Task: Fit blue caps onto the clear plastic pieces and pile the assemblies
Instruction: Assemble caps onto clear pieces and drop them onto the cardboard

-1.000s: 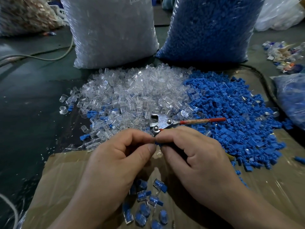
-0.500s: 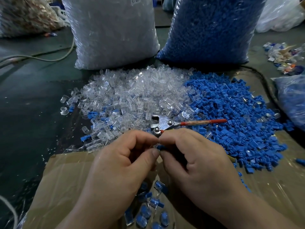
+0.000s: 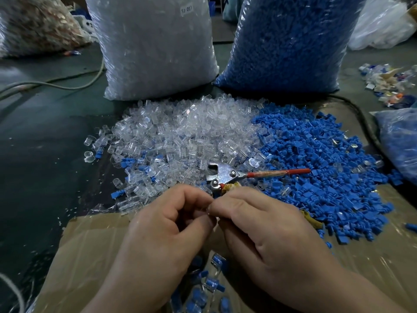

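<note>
My left hand (image 3: 162, 224) and my right hand (image 3: 266, 224) meet fingertip to fingertip over the cardboard sheet (image 3: 85, 256). Both pinch one small piece between them; the fingers hide nearly all of it, so I cannot tell clear part from cap. Behind the hands lies a heap of clear plastic pieces (image 3: 180, 134), and to its right a heap of blue caps (image 3: 320, 159). Below my hands, a small pile of finished assemblies (image 3: 212, 285), clear with blue inside, lies on the cardboard.
Metal pliers with a red handle (image 3: 228, 175) lie between the heaps, just beyond my fingers. A big bag of clear pieces (image 3: 153, 46) and a big bag of blue caps (image 3: 286, 41) stand behind. Another blue bag (image 3: 399, 138) lies far right; a cable (image 3: 56, 84) crosses the left.
My two hands have stayed together on the piece. The bit of blue seen between the fingertips earlier is now covered by the fingers.
</note>
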